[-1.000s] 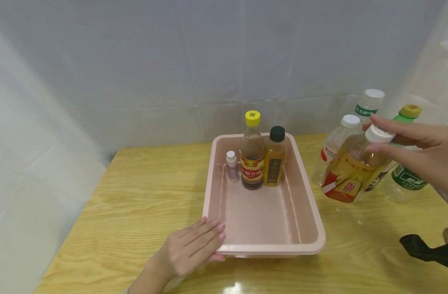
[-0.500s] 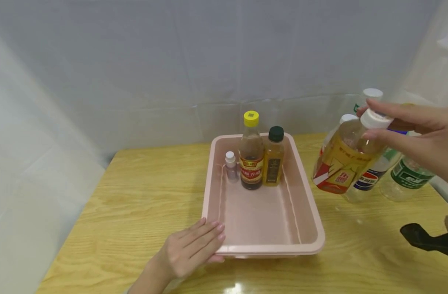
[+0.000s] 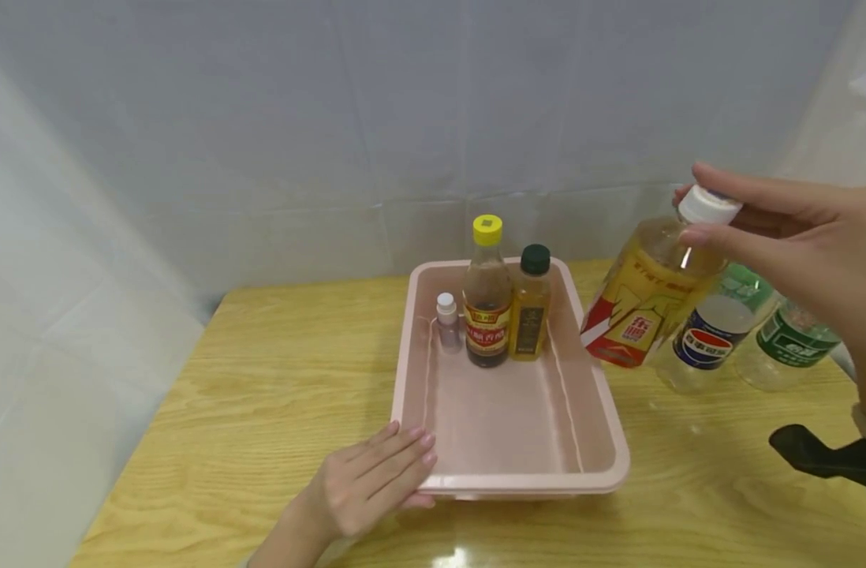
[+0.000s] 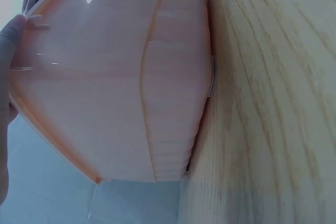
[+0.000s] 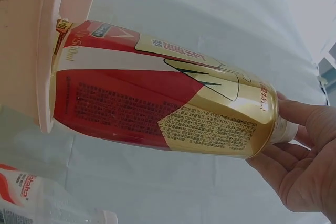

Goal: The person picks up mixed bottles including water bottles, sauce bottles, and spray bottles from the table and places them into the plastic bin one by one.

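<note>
My right hand (image 3: 812, 244) pinches the white cap of a drink bottle (image 3: 635, 304) with a red and gold label. The bottle tilts, its base over the right rim of a pink plastic basin (image 3: 507, 480). My left hand (image 3: 369, 477) holds the basin's near left corner, fingers laid over the rim and thumb beneath it. The left wrist view shows the basin's outer wall (image 4: 105, 87) beside the table. Standing at the basin's far end are a small white-capped bottle (image 3: 448, 327), a yellow-capped vinegar bottle (image 3: 487, 315) and a green-capped bottle (image 3: 528, 315) of amber liquid.
Right of the basin stand a Pepsi-label bottle (image 3: 706, 343) and a green-labelled clear bottle (image 3: 791, 343). Another bottle with a red and white label (image 5: 23, 190) shows in the right wrist view. A black strap (image 3: 826, 457) juts in near the right wrist. The wooden table (image 3: 277, 371) meets pale sheeting behind.
My right hand has carried the red and gold drink bottle left and slightly up, from among the other bottles to the basin's right rim. The left hand and basin stay put.
</note>
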`<state>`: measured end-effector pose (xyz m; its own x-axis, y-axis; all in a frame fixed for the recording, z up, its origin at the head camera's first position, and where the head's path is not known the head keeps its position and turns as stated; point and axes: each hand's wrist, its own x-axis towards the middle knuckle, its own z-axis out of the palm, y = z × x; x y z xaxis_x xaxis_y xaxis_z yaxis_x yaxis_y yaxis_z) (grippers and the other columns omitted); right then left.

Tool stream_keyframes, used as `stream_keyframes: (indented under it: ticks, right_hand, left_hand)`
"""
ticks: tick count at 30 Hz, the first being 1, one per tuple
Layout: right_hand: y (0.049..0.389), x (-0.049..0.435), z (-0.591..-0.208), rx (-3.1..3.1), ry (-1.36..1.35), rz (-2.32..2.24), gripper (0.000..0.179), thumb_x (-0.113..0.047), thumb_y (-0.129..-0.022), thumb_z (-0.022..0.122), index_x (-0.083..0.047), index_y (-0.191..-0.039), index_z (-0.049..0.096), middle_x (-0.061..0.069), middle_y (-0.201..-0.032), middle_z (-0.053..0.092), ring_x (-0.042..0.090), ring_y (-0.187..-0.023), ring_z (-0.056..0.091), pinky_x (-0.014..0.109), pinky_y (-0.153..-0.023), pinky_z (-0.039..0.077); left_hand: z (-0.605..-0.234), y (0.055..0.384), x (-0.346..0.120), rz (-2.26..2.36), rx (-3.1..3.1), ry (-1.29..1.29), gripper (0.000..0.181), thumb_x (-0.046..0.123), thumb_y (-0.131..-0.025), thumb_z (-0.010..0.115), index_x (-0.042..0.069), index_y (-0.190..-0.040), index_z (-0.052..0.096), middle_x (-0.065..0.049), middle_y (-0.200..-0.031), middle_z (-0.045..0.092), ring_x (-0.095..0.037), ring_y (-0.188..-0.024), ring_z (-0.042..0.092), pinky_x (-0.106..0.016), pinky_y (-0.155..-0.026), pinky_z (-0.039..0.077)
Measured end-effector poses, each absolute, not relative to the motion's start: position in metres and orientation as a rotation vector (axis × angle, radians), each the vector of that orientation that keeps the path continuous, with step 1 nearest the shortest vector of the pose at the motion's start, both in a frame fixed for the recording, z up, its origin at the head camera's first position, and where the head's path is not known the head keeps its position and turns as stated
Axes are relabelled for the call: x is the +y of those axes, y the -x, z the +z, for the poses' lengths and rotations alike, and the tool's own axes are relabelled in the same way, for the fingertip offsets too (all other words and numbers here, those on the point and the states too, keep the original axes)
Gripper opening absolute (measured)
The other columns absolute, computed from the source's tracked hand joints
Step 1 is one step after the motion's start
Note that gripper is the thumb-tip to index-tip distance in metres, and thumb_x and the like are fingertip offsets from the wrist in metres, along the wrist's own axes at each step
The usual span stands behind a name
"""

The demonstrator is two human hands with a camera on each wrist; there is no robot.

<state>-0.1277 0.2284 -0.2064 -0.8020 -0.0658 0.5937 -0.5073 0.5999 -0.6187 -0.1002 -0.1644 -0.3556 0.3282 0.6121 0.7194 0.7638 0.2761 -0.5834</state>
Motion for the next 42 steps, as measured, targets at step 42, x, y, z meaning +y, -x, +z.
stream_keyframes:
  ticks: [42]
  right_hand:
    - [0.152,0.141,-0.201,-2.437,-0.848,1.166,0.048,-0.01,-0.079,0.076,-0.004,-0.124,0.061,0.015,-0.116,0.066,0.015,-0.09,0.07,0.011,-0.073,0.057]
  left_hand:
    - [-0.354,0.1,-0.164,-0.174,-1.36,1.415,0.035,0.034,-0.091,0.06,0.001,-0.091,0.071,-0.014,-0.087,0.073,-0.02,-0.077,0.072,-0.029,-0.069,0.063]
